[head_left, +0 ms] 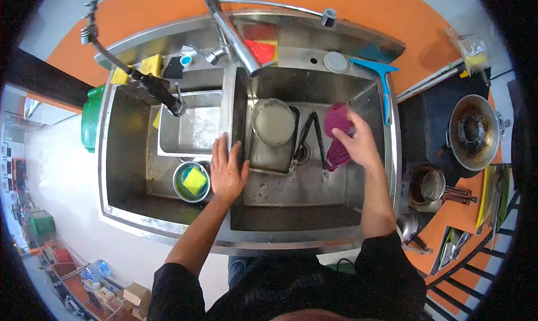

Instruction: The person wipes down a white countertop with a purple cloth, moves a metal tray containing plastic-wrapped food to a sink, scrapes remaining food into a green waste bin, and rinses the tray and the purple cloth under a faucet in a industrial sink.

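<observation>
My left hand (228,167) lies with fingers spread on the steel divider (228,105) between two sink basins. My right hand (361,141), over the right basin, has its thumb and fingers closed on a bunched maroon cloth (337,120), whose lower end hangs down. Left of the cloth, a black V-shaped bar (305,131) leans in the basin. A round bowl (273,122) with a cloudy whitish inside sits in a dark rectangular tray (269,159). In the left basin are a steel pan (193,125) and a small round bowl (178,182) holding a yellow-green sponge (194,179).
A tall faucet (235,38) and a hanging sprayer (162,94) reach over the basins. A blue squeegee (376,68), a white round lid (335,62) and yellow sponges (150,65) lie along the back ledge. To the right stand a wok (473,131) and pots (420,193).
</observation>
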Tool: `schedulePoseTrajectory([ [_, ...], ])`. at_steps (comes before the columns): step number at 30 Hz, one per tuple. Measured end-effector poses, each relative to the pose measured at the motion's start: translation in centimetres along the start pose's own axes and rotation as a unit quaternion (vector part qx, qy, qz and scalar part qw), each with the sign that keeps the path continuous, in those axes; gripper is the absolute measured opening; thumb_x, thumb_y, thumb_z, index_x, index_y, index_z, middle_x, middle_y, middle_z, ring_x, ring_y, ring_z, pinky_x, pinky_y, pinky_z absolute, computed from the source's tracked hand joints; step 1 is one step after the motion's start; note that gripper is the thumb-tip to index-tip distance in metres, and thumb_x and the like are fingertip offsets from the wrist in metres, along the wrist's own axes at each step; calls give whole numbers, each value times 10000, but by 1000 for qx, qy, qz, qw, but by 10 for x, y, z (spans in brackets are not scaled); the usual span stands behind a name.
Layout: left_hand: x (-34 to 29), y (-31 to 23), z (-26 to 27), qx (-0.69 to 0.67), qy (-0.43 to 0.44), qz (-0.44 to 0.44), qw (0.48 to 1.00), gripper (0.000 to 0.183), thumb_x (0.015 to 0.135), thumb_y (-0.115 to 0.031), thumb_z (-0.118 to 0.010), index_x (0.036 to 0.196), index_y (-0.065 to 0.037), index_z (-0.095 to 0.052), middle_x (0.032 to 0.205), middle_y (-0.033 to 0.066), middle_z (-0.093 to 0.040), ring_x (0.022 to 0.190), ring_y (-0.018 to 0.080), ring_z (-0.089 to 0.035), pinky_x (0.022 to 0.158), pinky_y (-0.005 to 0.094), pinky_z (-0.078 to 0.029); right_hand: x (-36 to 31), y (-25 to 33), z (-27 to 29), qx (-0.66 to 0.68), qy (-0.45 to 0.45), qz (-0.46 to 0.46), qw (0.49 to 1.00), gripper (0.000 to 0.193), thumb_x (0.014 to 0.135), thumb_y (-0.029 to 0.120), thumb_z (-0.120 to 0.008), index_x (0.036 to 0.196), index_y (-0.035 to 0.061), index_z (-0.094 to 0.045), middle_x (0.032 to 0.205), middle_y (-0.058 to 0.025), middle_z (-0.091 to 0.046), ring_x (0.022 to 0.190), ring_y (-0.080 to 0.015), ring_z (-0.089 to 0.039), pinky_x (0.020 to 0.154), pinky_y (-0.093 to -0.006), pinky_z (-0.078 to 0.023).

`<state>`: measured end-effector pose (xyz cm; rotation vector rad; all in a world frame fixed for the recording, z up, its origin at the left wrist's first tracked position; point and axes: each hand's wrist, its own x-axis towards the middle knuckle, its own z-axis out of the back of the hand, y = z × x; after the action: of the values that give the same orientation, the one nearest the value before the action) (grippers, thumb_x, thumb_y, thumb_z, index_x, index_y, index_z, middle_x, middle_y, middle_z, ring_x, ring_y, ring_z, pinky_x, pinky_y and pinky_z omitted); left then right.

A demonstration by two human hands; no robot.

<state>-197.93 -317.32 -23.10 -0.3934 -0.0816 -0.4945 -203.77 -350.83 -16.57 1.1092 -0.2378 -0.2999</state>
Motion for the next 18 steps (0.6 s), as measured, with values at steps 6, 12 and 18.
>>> schedulePoseTrajectory([
  [6, 49, -5, -12, -219, -58, -70, 971, 507, 873, -145, -661, 1334, -40, -477, 1506, 250, -288, 1376, 443, -312, 1121, 485, -292, 75, 37, -89, -17, 131, 39, 991, 238, 905, 184, -655, 1055, 0, -635, 960, -132, -691, 867, -227, -653, 803, -343, -499],
  [12, 136, -1, -80, -641, -42, 86, 762, 395, 943, -154, -614, 1284, 11, -500, 1224, 192, -599, 1132, 234, -583, 982, 333, -438, 126, 63, -148, 53, 108, -56, 991, 334, 844, 259, -751, 996, -21, -651, 883, -89, -695, 776, -152, -639, 736, -325, -504],
  [18, 149, 1, -100, -654, -21, 157, 740, 385, 1000, -297, -531, 1229, 2, -609, 1002, 119, -695, 932, 169, -623, 878, 312, -471, 151, 42, -161, -8, 47, -60, 997, 244, 863, 177, -710, 1037, 22, -639, 880, -37, -666, 794, -140, -608, 743, -315, -493],
])
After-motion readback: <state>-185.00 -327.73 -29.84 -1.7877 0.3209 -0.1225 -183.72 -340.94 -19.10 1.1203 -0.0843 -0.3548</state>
